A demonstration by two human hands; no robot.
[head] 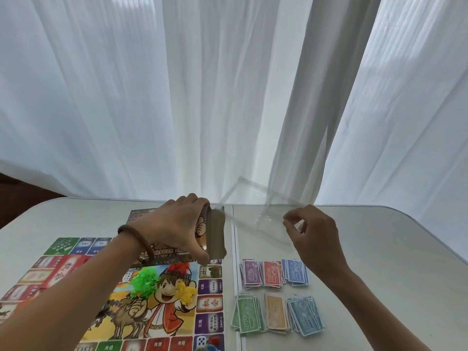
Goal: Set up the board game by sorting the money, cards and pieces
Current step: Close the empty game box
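Dark brown beaded bracelet (138,238) on the wrist of the left hand (177,224), forearms bare

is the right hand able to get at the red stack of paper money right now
Probably not at once: the right hand pinches the clear plastic wrapper and would need to let it go. Otherwise the way looks free; the red stack of paper money lies uncovered nearby.
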